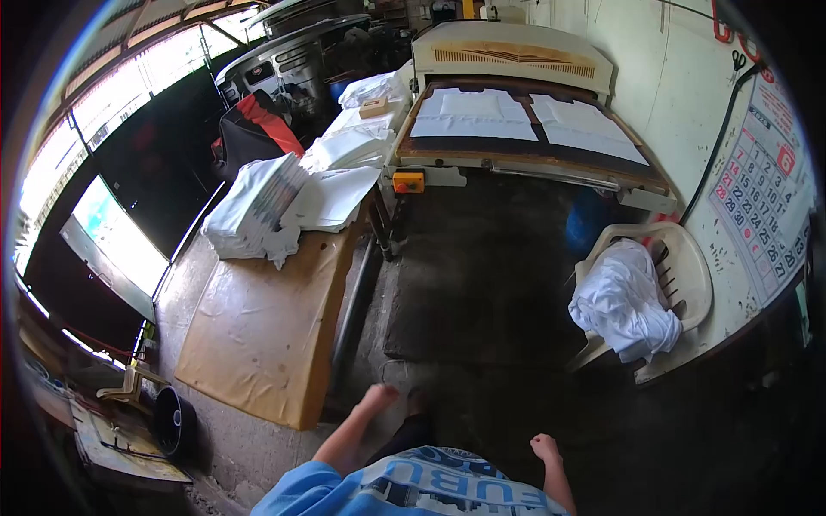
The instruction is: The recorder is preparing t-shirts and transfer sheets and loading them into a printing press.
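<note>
Wall [654,90]: pale, right.
Press [512,58]: far, white fabric pieces [473,120] on bed.
Table [258,331]: left, fabric stack [255,206] toward far end.
Left hand [379,397]: curled fist, near table.
Right hand [544,446]: curled fist, nearer than chair [699,279].

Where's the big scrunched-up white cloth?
In the head view, the white cloth is on the right, heaped on the pale plastic chair, near the wall calendar.
</note>
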{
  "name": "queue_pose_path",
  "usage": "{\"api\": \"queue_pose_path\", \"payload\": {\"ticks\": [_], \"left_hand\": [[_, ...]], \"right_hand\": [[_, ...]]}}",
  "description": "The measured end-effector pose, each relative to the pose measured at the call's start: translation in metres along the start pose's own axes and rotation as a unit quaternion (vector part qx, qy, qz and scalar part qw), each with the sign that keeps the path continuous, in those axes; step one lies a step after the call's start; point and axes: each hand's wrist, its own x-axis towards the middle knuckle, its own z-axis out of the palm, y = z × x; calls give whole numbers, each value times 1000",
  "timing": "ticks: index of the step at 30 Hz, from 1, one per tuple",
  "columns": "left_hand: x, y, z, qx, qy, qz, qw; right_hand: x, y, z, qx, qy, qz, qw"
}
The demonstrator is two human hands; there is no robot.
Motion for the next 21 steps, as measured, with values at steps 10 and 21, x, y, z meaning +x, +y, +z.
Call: {"api": "queue_pose_path", "payload": {"ticks": [10,21], "left_hand": [[323,92,-188,-27,283,147,947],[612,168,-332,-29,382,136,914]], "right_hand": [[133,-196,-135,72,-83,-48,993],[230,-417,-316,94,12,-202,975]]}}
